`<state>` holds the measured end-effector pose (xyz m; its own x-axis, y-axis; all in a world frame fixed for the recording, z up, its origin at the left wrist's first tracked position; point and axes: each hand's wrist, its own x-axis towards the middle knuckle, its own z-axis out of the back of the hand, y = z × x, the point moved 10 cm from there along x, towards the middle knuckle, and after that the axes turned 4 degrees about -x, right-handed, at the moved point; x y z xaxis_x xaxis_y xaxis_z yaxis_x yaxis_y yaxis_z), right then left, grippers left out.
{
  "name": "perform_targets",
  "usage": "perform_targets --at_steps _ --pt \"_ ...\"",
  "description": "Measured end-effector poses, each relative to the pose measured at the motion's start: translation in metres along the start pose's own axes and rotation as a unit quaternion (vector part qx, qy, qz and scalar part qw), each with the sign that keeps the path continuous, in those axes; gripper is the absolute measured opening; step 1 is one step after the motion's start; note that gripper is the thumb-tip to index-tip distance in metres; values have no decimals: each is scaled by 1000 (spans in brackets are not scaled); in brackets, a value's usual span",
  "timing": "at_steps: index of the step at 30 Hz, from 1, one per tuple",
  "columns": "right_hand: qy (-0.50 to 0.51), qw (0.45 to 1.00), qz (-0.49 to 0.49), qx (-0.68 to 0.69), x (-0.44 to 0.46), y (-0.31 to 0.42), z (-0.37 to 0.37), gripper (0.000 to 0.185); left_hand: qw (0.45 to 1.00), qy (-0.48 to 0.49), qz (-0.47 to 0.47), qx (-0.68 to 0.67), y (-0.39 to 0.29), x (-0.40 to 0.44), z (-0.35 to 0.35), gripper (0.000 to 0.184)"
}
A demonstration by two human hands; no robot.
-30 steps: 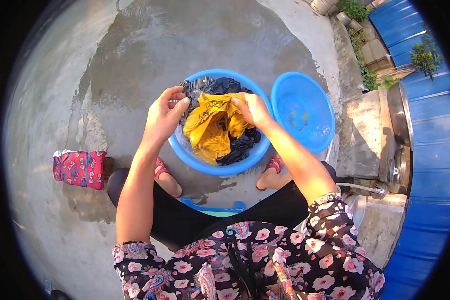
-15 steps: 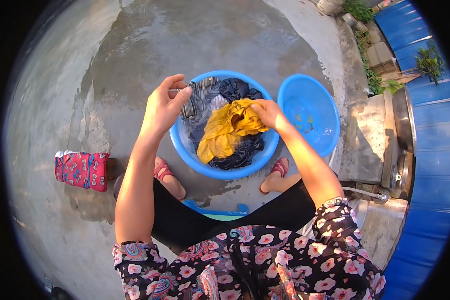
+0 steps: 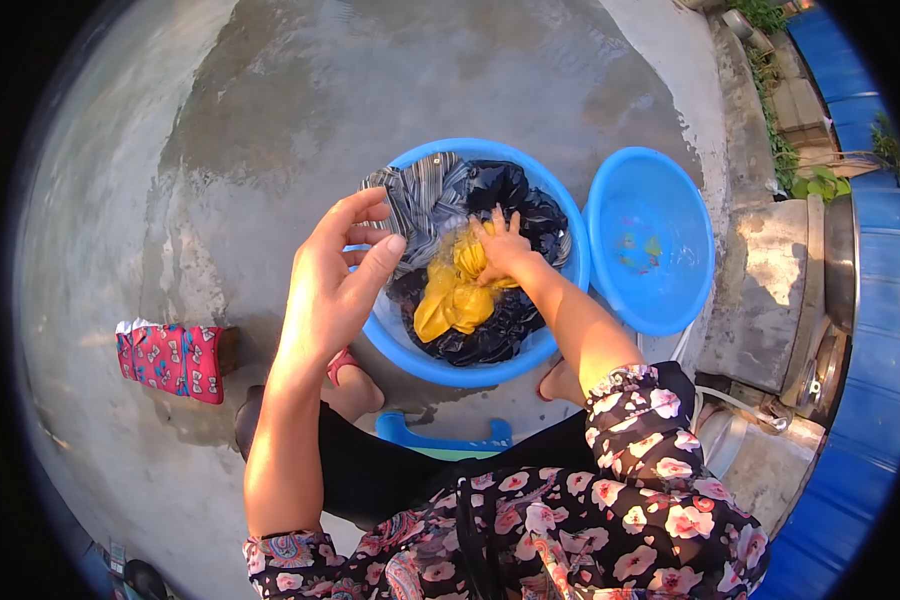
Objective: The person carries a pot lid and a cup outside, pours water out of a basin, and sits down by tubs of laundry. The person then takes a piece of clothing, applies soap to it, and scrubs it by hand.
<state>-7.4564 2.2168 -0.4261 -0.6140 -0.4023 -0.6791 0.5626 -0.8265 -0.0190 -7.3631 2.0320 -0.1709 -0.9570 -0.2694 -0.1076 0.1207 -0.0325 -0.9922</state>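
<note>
Crumpled, wet yellow cloth [image 3: 450, 307]: in round blue plastic basin [image 3: 478, 376], on glossy dark fabric [image 3: 485, 342], near grey-striped cloth [image 3: 422, 195]. Right hand [image 3: 505, 252] palm down on the yellow cloth, fingers spread wide. Left hand [image 3: 345, 270] over basin's left rim, fingers loosely curled, wide gap to thumb. Second blue plastic basin [image 3: 642, 215] just beside, right. Wet grey concrete floor [image 3: 280, 130] under both.

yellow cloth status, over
Right hand spread on yellow cloth. Left hand open, empty. Cloth bunched among dark clothes in blue basin. Nothing seen blocking.
</note>
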Motion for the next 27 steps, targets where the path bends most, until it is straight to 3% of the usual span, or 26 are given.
perform_targets --at_steps 6,15,21,27 --pt "-1 998 -6 57 33 0 -42 91 1000 -19 15 -16 8 2 9 42" --pt "3 979 -38 201 16 -15 -23 73 1000 -14 13 -15 7 1 8 41" --pt "-84 967 93 220 -38 -12 7 61 999 33 -22 12 4 -3 -14 41" --pt "-190 938 65 283 -111 -79 67 51 996 70 -28 48 20 2 -34 42"
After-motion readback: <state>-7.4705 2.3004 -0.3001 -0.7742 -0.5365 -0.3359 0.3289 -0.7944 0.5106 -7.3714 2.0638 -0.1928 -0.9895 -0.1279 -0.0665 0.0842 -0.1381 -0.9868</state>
